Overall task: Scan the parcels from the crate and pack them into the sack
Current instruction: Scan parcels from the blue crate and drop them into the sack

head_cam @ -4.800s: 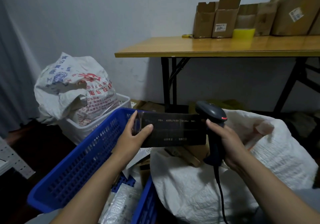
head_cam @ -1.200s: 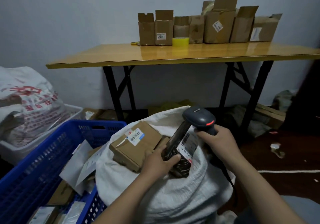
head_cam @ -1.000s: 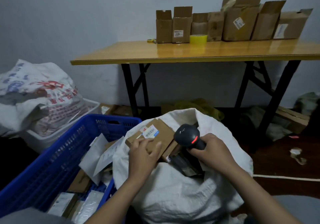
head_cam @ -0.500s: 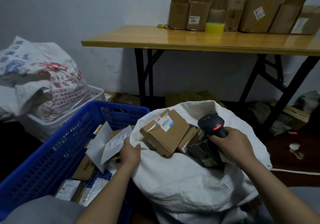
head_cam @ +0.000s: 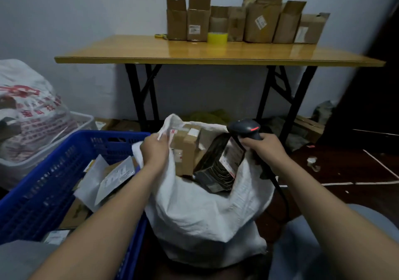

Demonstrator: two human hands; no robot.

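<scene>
A wooden table point(head_cam: 151, 50) stands against the wall, with a row of open cardboard boxes point(head_cam: 262, 23) along its far edge and a yellow tape roll point(head_cam: 217, 37) just in front of them. Below it, the blue crate point(head_cam: 49, 178) sits to the left and holds flat parcels point(head_cam: 116, 176) leaning near its right wall. The white sack point(head_cam: 205, 219) touches that wall. A brown box point(head_cam: 184, 150) and a dark parcel point(head_cam: 220, 167) stick out of the sack's mouth, side by side. The left hand point(head_cam: 154, 150) grips the sack's left rim, its fingers curled round the cloth, just beside the brown box. The right hand point(head_cam: 266, 150) is at the right rim and is wrapped round the handle of the scanner point(head_cam: 246, 128), whose head is just above the dark parcel's upper corner.
</scene>
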